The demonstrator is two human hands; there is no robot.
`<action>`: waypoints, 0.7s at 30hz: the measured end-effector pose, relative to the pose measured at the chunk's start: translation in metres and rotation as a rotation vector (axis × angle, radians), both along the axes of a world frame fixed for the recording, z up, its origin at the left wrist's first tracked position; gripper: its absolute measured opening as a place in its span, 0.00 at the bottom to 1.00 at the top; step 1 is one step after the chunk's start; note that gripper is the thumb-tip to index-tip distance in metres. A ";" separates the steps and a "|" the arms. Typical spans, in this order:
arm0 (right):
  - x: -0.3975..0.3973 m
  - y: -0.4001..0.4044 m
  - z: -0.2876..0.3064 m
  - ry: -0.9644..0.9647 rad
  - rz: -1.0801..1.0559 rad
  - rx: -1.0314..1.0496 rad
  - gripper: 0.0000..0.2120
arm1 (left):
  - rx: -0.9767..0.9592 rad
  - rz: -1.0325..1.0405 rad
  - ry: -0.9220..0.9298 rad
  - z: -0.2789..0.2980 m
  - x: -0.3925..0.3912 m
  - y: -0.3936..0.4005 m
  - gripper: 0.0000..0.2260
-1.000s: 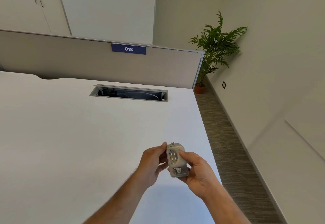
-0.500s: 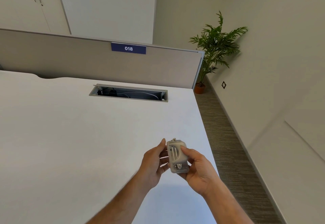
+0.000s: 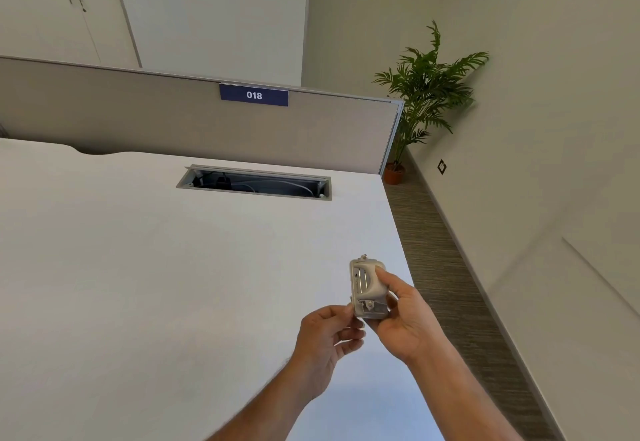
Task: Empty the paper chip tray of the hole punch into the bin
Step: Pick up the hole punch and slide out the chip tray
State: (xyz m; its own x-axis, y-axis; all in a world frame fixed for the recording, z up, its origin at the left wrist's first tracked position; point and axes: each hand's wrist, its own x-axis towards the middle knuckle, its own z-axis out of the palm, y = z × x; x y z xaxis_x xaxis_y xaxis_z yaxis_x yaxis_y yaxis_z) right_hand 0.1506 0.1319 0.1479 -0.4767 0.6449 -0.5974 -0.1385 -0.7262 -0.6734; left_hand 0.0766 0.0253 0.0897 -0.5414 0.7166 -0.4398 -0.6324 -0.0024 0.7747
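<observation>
While the right hand (image 3: 403,323) grips the hole punch (image 3: 367,290) above the desk (image 3: 138,267) near its right edge, the left hand (image 3: 327,336) pinches the punch's lower end, likely working the chip tray loose. No bin in the head view. Suggest: keep the punch level, thumb clamped on top, ease the tray off slowly, don't tip it until over the bin, else chips scatter on the desk.

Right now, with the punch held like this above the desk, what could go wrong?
1. No bin is in view. If the left hand pulls the tray off the punch here, chips may scatter on the desk.
2. The right hand grips mostly with its fingertips, so a hard tug may make the punch slip.
</observation>
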 end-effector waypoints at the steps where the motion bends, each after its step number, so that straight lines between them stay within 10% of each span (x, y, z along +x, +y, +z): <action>1: 0.000 -0.001 0.000 0.005 -0.002 -0.003 0.17 | 0.007 0.001 0.010 0.000 0.000 0.001 0.08; 21: -0.006 0.000 -0.002 0.024 -0.010 -0.064 0.17 | 0.052 0.041 0.108 -0.008 -0.003 0.004 0.12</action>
State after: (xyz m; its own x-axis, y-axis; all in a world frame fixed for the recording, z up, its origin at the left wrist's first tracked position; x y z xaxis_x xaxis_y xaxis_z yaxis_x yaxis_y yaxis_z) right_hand 0.1449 0.1319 0.1455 -0.4853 0.6102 -0.6263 -0.1614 -0.7665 -0.6217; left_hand 0.0740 0.0290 0.0820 -0.6132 0.7129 -0.3402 -0.5438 -0.0686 0.8364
